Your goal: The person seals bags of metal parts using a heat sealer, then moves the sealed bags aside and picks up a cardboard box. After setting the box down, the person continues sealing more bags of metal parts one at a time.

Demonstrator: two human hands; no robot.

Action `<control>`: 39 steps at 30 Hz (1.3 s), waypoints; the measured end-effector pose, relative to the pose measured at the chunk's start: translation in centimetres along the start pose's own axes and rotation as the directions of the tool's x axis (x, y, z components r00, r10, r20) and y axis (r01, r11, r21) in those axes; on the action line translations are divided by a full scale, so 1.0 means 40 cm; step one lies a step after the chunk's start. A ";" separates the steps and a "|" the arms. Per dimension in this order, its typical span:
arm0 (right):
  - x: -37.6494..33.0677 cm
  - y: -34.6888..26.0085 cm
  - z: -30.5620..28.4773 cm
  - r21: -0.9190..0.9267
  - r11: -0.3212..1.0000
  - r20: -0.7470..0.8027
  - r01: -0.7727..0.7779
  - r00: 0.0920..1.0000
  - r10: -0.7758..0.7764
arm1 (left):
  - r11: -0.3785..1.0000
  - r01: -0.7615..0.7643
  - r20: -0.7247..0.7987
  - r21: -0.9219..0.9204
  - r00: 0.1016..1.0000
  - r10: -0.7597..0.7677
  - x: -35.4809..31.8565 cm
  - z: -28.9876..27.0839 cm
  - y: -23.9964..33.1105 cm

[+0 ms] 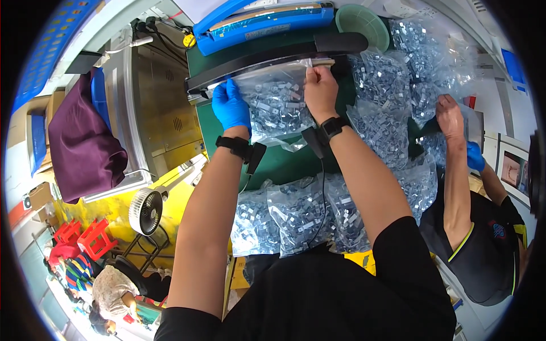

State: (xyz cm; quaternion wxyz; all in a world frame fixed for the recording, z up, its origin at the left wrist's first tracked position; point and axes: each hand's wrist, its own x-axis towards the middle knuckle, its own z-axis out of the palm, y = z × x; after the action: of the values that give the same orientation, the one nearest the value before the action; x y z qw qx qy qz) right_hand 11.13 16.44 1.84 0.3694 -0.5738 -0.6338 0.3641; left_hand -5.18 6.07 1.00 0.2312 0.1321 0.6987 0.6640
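A clear plastic bag full of small shiny metal parts lies on the green tabletop, its upper edge along a long black bar that looks like part of a bag sealer. My left hand, in a blue glove, pinches the bag's upper left corner. With bare fingers closed, my right hand grips the upper right corner beside the bar. Each wrist wears a black strap with a small device. The part of the bag's edge under the bar is hidden.
Filled bags line the near edge, and more bags cover the right side. A blue sealer-like device and a green bowl stand at the back. A co-worker's hand reaches over bags at right. A fan stands left.
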 end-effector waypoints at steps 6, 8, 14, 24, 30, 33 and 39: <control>-0.021 -0.026 -0.009 0.344 0.932 0.053 -0.117 0.993 0.105 | 0.992 0.014 0.012 -0.123 1.000 -0.012 -0.005 -0.004 0.016; -0.018 -0.032 -0.005 0.252 0.960 0.061 -0.122 0.992 0.110 | 0.995 0.006 -0.005 -0.103 1.000 -0.006 0.003 0.000 0.019; -0.029 0.007 -0.007 0.413 0.904 0.023 -0.111 0.993 0.112 | 0.985 0.149 0.034 -0.092 0.989 -0.146 -0.010 0.015 0.036; -0.006 0.004 0.003 0.378 0.901 0.093 -0.214 0.977 0.193 | 0.973 0.175 0.002 -0.149 0.984 -0.177 0.010 0.002 0.023; -0.011 -0.009 -0.023 0.487 0.825 0.128 -0.288 0.958 0.258 | 0.892 0.368 0.076 -0.263 0.929 -0.361 -0.041 0.009 0.067; -0.021 -0.008 -0.027 0.415 0.841 0.177 -0.347 0.937 0.300 | 0.902 0.340 0.038 -0.266 0.939 -0.342 -0.038 0.002 0.059; 0.010 0.022 0.013 0.420 0.858 0.122 -0.295 0.955 0.269 | 0.946 0.250 -0.034 -0.206 0.964 -0.262 -0.013 0.004 0.024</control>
State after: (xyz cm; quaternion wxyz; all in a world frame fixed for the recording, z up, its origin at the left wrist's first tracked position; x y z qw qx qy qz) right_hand 11.04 16.89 0.86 0.4114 -0.5527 -0.4565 0.5630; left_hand -4.75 6.04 2.03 0.3061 -0.0041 0.6463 0.6989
